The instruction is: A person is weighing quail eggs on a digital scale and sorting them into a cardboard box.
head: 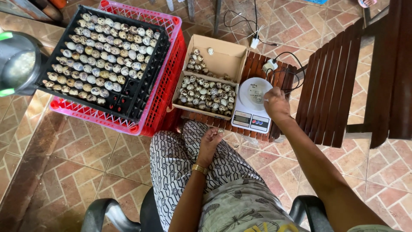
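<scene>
Currently your right hand (275, 104) is pinching an egg over the scale (253, 105); left hand (211, 138) is cupping another; keep grip light

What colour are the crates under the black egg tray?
Red, with open lattice sides; the crates show best in the head view, stacked beneath the black egg tray.

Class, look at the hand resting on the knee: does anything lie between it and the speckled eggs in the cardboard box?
Nothing visible does. The left hand rests on the patterned knee, and only the box's low front wall separates it from the eggs. The right hand is off to the side, at the kitchen scale.
</scene>
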